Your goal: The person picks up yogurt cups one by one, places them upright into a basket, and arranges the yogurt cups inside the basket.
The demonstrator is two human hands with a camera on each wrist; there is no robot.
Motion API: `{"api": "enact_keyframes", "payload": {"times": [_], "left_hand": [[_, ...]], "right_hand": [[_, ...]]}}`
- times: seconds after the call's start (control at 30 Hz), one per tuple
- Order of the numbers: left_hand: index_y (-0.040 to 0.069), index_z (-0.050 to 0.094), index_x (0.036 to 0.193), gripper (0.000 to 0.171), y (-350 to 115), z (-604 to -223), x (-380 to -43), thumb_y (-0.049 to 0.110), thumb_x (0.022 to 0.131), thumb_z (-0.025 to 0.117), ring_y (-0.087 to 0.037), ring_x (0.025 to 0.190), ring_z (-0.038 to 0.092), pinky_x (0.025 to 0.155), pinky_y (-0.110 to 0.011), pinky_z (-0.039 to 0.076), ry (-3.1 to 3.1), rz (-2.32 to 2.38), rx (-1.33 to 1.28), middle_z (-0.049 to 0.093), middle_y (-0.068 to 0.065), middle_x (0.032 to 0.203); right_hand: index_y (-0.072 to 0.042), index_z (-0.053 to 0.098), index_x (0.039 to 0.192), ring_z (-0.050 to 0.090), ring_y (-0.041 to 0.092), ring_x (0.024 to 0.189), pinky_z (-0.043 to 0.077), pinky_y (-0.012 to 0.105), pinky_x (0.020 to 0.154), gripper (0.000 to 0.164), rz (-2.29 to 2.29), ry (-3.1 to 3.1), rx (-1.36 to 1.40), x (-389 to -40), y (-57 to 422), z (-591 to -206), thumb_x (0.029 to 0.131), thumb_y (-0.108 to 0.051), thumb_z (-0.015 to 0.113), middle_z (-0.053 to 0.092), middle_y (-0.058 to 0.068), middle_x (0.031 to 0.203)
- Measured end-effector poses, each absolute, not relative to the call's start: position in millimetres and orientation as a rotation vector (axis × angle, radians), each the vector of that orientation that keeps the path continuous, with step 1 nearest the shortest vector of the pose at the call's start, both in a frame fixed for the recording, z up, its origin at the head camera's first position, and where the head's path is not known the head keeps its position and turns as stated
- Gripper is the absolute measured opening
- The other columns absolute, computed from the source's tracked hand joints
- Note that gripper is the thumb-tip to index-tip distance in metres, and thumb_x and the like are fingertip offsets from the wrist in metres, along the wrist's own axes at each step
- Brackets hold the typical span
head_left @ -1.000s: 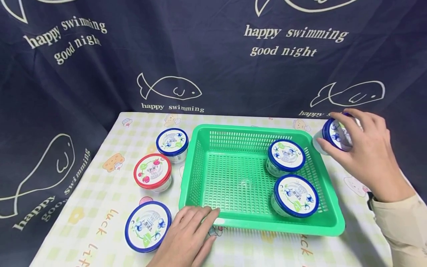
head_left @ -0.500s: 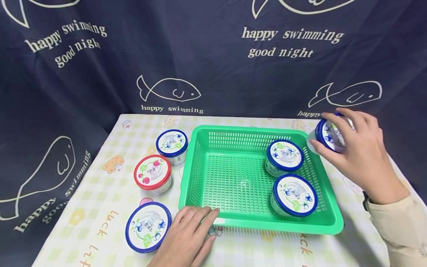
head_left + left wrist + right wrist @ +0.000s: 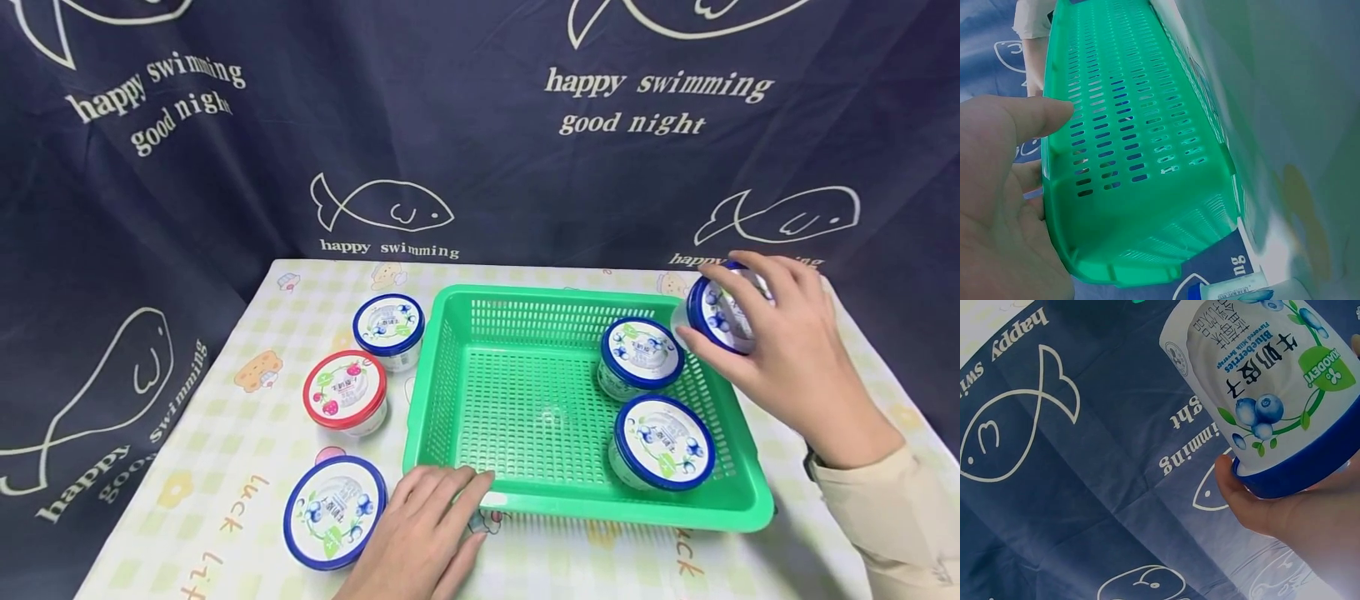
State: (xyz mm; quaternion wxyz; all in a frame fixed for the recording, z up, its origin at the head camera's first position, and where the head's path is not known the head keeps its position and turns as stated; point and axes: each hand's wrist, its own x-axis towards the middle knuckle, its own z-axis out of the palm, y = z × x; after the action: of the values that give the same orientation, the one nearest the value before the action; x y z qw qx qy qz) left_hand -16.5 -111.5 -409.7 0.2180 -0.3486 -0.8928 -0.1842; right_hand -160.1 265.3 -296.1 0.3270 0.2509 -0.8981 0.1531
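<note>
My right hand [image 3: 791, 358] grips a blue-lidded tub [image 3: 722, 308] by its lid, at the back right corner of the green plastic basket [image 3: 525, 497]. The tub is tilted, its lid facing me; the right wrist view shows blueberries and "Blueberries Flavored Milk Beverage" on its side [image 3: 1272, 381]. My left hand [image 3: 423, 529] holds the basket's near left rim, fingers over the edge and thumb [image 3: 1047, 115] along the outer wall. Inside the basket, two blue-lidded tubs stand upright at the right: one farther back [image 3: 642, 353], one nearer [image 3: 663, 442].
Left of the basket stand a blue-lidded tub [image 3: 388, 325], a red-lidded strawberry tub [image 3: 345, 389] and, beside my left hand, another blue-lidded tub [image 3: 335, 512]. A checked cloth [image 3: 225, 433] covers the table. A dark blue fish-print curtain [image 3: 495, 142] hangs behind it.
My right hand has moved left with the tub, bringing it closer to the basket's back right corner. The left hand keeps its place on the rim.
</note>
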Motion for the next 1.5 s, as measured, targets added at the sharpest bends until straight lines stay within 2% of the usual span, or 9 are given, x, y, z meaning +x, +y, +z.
{"api": "enact_keyframes", "payload": {"times": [0.13, 0.33, 0.57, 0.8, 1.17, 1.33, 1.5], "left_hand": [[0.010, 0.054, 0.141, 0.047, -111.2, -409.9, -16.7, 0.035, 0.103, 0.042, -0.016, 0.118, 0.054, 0.103, -0.034, 0.034, -2.460, -0.516, -0.968, 0.060, -0.002, 0.127], [0.010, 0.054, 0.140, 0.047, -111.1, -409.0, -16.4, 0.037, 0.105, 0.037, -0.016, 0.118, 0.054, 0.103, -0.034, 0.034, -2.473, -0.508, -0.960, 0.059, -0.001, 0.128], [0.011, 0.053, 0.141, 0.047, -110.9, -409.0, -16.1, 0.037, 0.104, 0.039, -0.015, 0.118, 0.053, 0.104, -0.034, 0.033, -2.504, -0.488, -0.961, 0.058, 0.000, 0.129], [0.011, 0.054, 0.141, 0.049, -111.5, -411.3, -16.7, 0.039, 0.105, 0.035, -0.014, 0.118, 0.053, 0.103, -0.034, 0.033, -2.502, -0.495, -0.958, 0.059, 0.000, 0.129], [0.011, 0.055, 0.140, 0.047, -111.9, -411.9, -18.1, 0.037, 0.104, 0.037, -0.015, 0.118, 0.054, 0.101, -0.034, 0.034, -2.475, -0.502, -0.963, 0.059, -0.001, 0.128], [0.010, 0.056, 0.139, 0.047, -111.7, -412.0, -18.2, 0.037, 0.104, 0.038, -0.016, 0.118, 0.054, 0.101, -0.034, 0.034, -2.474, -0.498, -0.965, 0.059, -0.001, 0.128], [0.010, 0.057, 0.137, 0.048, -111.8, -413.0, -18.8, 0.037, 0.106, 0.034, -0.017, 0.115, 0.056, 0.100, -0.034, 0.035, -2.447, -0.486, -0.965, 0.060, -0.002, 0.125]], "right_hand": [[-0.006, 0.064, 0.129, 0.042, 0.054, 0.119, 0.029, 0.070, 0.098, 0.076, 0.400, -2.354, 0.677, -160.6, 262.1, -295.4, 0.084, -0.067, 0.054, 0.052, 0.030, 0.132], [-0.010, 0.064, 0.131, 0.043, 0.052, 0.118, 0.035, 0.068, 0.083, 0.072, 0.384, -2.366, 0.744, -163.2, 254.6, -294.4, 0.084, -0.064, 0.056, 0.053, 0.027, 0.134], [-0.010, 0.063, 0.132, 0.042, 0.052, 0.119, 0.034, 0.067, 0.094, 0.072, 0.411, -2.377, 0.766, -163.2, 249.1, -298.5, 0.085, -0.063, 0.056, 0.052, 0.027, 0.134], [-0.010, 0.062, 0.133, 0.041, 0.050, 0.122, 0.033, 0.068, 0.095, 0.073, 0.414, -2.372, 0.789, -160.8, 242.0, -300.9, 0.087, -0.066, 0.053, 0.051, 0.026, 0.136], [-0.010, 0.062, 0.133, 0.040, 0.049, 0.126, 0.031, 0.069, 0.098, 0.068, 0.434, -2.368, 0.826, -158.2, 232.1, -301.1, 0.085, -0.059, 0.061, 0.050, 0.025, 0.139], [-0.010, 0.061, 0.134, 0.040, 0.048, 0.127, 0.031, 0.069, 0.098, 0.069, 0.412, -2.372, 0.851, -157.5, 228.0, -301.2, 0.089, -0.062, 0.055, 0.051, 0.025, 0.138], [-0.010, 0.061, 0.134, 0.039, 0.046, 0.128, 0.032, 0.068, 0.091, 0.068, 0.389, -2.370, 0.887, -156.8, 224.2, -302.4, 0.092, -0.063, 0.050, 0.052, 0.024, 0.137]]}}
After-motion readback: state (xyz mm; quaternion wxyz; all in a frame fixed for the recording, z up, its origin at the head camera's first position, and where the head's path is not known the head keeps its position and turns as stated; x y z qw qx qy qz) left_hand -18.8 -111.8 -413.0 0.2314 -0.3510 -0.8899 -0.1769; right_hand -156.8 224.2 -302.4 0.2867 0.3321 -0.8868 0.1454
